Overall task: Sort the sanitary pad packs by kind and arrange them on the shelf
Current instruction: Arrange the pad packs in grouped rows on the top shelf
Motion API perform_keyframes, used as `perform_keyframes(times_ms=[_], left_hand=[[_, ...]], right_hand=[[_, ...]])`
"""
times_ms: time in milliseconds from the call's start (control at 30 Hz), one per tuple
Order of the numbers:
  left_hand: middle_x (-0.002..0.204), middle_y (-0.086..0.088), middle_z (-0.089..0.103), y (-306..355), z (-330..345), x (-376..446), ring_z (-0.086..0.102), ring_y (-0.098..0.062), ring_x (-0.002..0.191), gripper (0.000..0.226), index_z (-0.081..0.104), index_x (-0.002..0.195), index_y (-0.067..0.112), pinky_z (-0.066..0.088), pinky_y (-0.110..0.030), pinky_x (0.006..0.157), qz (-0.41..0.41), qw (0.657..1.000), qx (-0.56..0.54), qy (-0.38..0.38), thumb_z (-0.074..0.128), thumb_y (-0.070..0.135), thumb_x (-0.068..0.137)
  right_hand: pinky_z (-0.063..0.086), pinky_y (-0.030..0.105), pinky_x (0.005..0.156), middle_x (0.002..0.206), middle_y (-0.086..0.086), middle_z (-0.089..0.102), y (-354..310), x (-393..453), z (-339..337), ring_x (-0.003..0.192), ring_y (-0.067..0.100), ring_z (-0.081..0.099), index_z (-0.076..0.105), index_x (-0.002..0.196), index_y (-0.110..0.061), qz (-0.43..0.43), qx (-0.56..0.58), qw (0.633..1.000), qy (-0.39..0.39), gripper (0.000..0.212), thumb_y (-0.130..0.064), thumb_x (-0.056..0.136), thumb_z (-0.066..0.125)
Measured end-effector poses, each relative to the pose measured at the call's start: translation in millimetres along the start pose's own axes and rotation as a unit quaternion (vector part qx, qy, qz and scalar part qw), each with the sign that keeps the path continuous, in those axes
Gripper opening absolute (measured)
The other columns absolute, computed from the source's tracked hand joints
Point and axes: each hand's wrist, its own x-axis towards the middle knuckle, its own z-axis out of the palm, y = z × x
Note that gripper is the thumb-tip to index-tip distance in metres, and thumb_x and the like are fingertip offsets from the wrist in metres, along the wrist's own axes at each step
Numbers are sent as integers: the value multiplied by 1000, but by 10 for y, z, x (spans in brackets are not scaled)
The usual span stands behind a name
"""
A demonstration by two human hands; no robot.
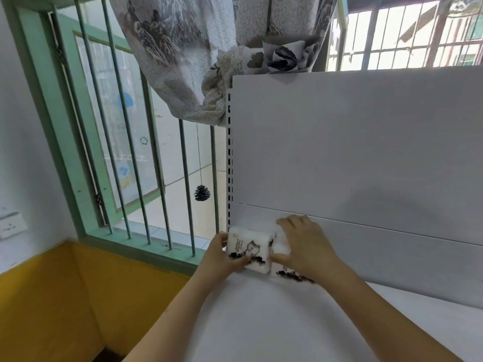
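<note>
Packs sit at the far left corner of the white shelf (261, 322), and I count 2 of them from my feed, both white with black ink-style print. My left hand (222, 257) grips the left pack (249, 250): the thumb curls over its near face onto the printed figure, and the other fingers wrap its left end, out of my sight behind it. That pack stands tilted, its top edge leaning back toward the grey back panel (366, 152), with its right end just against the second pack (283, 259).

My right hand (305, 246) lies over the second pack, thumb stretched left along its near face until the tip meets the first pack's edge, fingers curled over its top toward the back panel. Most of this pack is hidden under the palm; only a white strip left of the thumb and a band of black print below the wrist show. I cannot tell whether it rests flat on the shelf.

Left of my left fingers stands the slotted shelf upright (229, 158), and beyond it the green window bars (136, 152). A pine cone (202, 193) hangs on a string there, below a patterned curtain (188, 53).
</note>
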Motion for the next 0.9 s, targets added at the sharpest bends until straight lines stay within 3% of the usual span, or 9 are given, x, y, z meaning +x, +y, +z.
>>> perform_keyframes(times_ms=[67,167,267,333,433,500,600,767,900], left_hand=[[127,5,56,17,44,14,63,-9,107,95,32,144,22,58,-19,76,11,1000,-6,-25,90,29,68],[138,8,42,99,85,73,56,-16,120,121,20,152,31,54,-36,96,7,998,52,-44,93,45,56],[127,-1,55,87,87,184,64,-16,107,104,45,128,29,57,-40,92,2,993,104,-59,95,59,42],[117,0,61,25,100,264,66,-16,102,102,48,119,34,59,-41,87,10,992,111,-56,93,67,33],[115,0,59,276,141,80,66,-16,100,94,43,121,34,60,-35,83,22,994,80,-66,96,47,44],[112,1,60,434,249,-16,66,-10,93,87,40,125,28,58,-22,71,34,994,60,-87,95,30,58],[115,0,57,662,534,-92,66,-8,88,92,33,134,25,55,-16,62,88,989,36,-115,93,21,65],[136,-3,39,1029,1220,-236,61,-16,108,101,21,149,30,57,-29,89,144,969,25,-201,86,18,73],[132,-1,45,1318,1799,-495,60,-11,106,100,24,148,25,57,-25,86,164,956,1,-242,87,14,71]], right_hand=[[35,37,98,133,-4,45,154,-135,30,123,21,40,43,134,-29,40,-52,997,-33,76,-70,74,60],[42,34,95,134,-4,39,299,-307,134,124,22,34,37,143,-33,49,-8,996,-71,84,-64,71,68],[40,29,103,135,-1,35,393,-398,165,128,18,28,36,149,-27,47,107,991,-70,91,-48,71,79],[35,25,105,133,0,36,459,-443,146,128,15,31,37,148,-21,62,147,985,-60,95,-44,68,83],[36,23,99,122,-2,40,538,-542,30,119,13,36,46,138,-20,78,153,984,-52,89,-47,62,84],[37,23,94,114,-5,40,624,-661,-115,112,11,35,54,130,-24,80,149,985,-33,81,-48,59,85],[35,23,98,122,-6,35,879,-941,-394,116,11,34,52,134,-34,128,174,976,-11,82,-40,61,88],[36,18,89,127,-4,35,1351,-1567,-725,108,11,48,45,139,-36,230,186,955,-19,85,-33,65,88],[39,23,91,124,-4,40,1742,-2190,-882,110,14,50,29,147,-33,308,189,932,34,109,-33,58,92]])
